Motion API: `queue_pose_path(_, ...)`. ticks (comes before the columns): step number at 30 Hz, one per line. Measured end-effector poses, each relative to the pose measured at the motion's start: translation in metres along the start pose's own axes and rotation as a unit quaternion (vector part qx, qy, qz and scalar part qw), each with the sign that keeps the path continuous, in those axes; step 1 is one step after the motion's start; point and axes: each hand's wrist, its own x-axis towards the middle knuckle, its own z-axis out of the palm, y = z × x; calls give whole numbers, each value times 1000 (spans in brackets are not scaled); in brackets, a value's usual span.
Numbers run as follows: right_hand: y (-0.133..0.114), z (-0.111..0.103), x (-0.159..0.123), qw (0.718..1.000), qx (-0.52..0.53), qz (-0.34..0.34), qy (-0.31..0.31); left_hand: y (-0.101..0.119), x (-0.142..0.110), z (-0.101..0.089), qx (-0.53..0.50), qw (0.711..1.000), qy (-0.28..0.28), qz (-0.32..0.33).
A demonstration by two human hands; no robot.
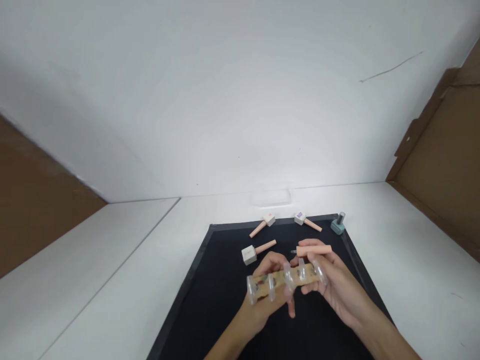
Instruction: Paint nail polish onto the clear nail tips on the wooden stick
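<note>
My left hand [258,306] is closed around a tan strip [278,281] that carries several clear false nail tips in a row. The strip is held above the black mat, and its right end is close to the fingers of my right hand [339,282]; whether they touch it I cannot tell. Between the thumb and fingers of my right hand is a pink nail polish brush [315,250], lying nearly level. Its dark brush tip points left, past the far side of the strip and clear of the nail tips. Some fingers of both hands are hidden behind the strip.
On the black mat [202,300] lie three white polish bottles [249,255] with long pink caps. A teal bottle [338,228] with a grey cap stands at the mat's far right corner. Behind the mat is a clear tray [273,204], before a white wall; brown cardboard [442,150] flanks both sides.
</note>
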Motion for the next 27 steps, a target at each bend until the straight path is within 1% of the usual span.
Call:
queue_pose_path(5,1,-1,-1,1000,-7,7,-4,-3,-4,-3,45,999,-2,5)
queue_pose_path(8,-1,-1,-1,1000,-24,2,3,5,-4,3,75,997,7,2)
queue_pose_path(10,-3,0,-1,999,-43,-5,9,11,-2,8,112,994,3,-13)
queue_pose_path(12,-4,1,-1,998,-64,-18,21,17,-1,11,133,991,-5,-6)
queue_pose_path(15,-4,1,2,993,-94,-45,50,20,-2,11,165,986,4,-1)
queue_pose_path(19,-1,-3,7,985,-127,-85,75,17,-4,7,195,981,16,-16)
queue_pose_path(22,0,-7,11,975,-158,-132,84,15,-4,6,193,981,19,-14)
queue_pose_path(27,2,-11,15,948,-208,-223,91,18,-5,5,214,977,28,3)
